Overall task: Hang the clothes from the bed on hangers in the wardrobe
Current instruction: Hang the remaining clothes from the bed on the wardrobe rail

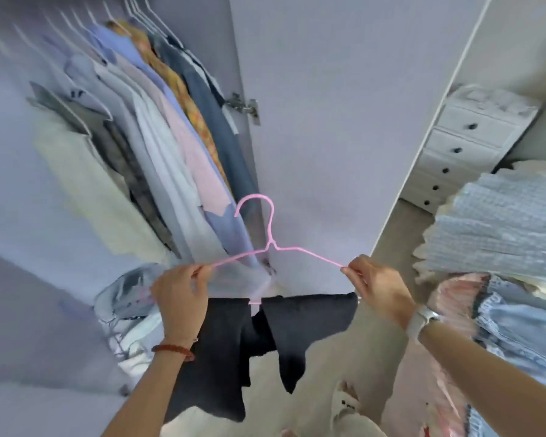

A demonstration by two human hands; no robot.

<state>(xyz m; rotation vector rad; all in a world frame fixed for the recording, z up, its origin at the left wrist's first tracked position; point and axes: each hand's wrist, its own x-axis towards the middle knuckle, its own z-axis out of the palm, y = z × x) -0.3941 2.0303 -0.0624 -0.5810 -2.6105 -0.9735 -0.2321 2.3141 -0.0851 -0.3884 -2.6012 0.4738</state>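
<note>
Left hand [178, 290] and right hand [371, 283] each pinch an end of the pink hanger [270, 244]; the dark garment [265, 339] (seemingly just draped over the bar) could slide off if it tilts.

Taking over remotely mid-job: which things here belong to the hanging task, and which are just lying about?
Job:
pink hanger, gripped by left hand and right hand
black garment draped over it
hanging clothes in the wardrobe
bed pile

Lying about:
white drawers
door hinge
</note>
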